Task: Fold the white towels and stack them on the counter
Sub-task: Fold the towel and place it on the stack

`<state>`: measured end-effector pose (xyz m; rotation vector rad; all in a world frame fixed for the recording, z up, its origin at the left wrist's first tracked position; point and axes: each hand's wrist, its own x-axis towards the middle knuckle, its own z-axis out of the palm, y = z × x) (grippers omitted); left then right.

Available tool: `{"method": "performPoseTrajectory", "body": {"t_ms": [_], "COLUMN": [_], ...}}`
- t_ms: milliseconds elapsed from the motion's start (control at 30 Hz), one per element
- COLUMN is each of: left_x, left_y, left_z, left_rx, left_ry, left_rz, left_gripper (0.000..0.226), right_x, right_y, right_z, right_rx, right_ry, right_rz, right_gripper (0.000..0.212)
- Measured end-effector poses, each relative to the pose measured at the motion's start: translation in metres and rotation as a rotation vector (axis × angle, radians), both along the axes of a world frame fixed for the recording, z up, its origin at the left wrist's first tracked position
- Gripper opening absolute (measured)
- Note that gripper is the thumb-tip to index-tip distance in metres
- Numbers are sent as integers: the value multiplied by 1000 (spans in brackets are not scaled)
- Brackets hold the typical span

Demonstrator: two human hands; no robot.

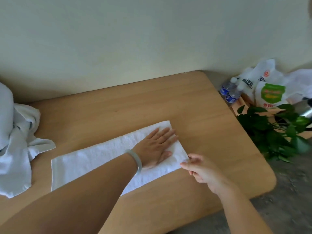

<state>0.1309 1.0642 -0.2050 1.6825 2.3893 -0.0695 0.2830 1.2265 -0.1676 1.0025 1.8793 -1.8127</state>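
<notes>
My left hand lies flat on the white towel, fingers straight and close together, palm pressing the cloth near its right end. A pale green bangle sits on that wrist. My right hand pinches the towel's near right corner between thumb and curled fingers, right at the edge of the cloth.

The towel is folded into a long narrow strip and lies slantwise across the middle of the wooden counter, its left end nearer to me than its right. At the counter's left edge, well apart from the strip, a crumpled heap of white towels lies unfolded. Beyond the counter's right side, two water bottles stand just beside some printed plastic bags, with a leafy green plant in front of them.
</notes>
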Motion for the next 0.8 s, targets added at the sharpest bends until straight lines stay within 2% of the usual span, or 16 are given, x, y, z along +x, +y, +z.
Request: {"method": "performPoseTrajectory", "body": {"t_ms": [33,167,300,400,467,533,567,600,667,733,800], "left_x": [3,6,3,3,2,0,1,3,15,29,39], "left_y": [-3,-3,-5,-4,-4,-4,-5,-9,-24,-52,-87], "left_z": [-3,-5,-7,-9,-7,-1,3,6,12,8,-3], "left_rx": [36,92,96,79,49,24,40,81,168,216,172], "left_ry": [26,61,47,58,54,15,-3,1,59,104,68], "left_rz": [8,35,28,25,35,18,34,94,379,704,856], "left_gripper": [59,57,58,58,58,58,58,58,58,60,60], "right_x": [0,9,5,-2,-8,-16,-23,-33,-61,-92,-108], "right_y": [1,8,0,-16,-22,-25,-27,-31,-50,-70,-81], "right_z": [0,-8,-8,-9,-5,6,9,13,15,3,-20], "right_rx": [-13,-99,-70,131,307,603,819,1027,1266,1267,1184], "right_ry": [-2,20,34,-39,-88,-149,-149,-63,312,537,500], "right_rz": [-19,-84,-142,-187,-106,46,114,149,181,336,619], "right_gripper": [5,12,31,40,35,28,38,44,37,39,59]}}
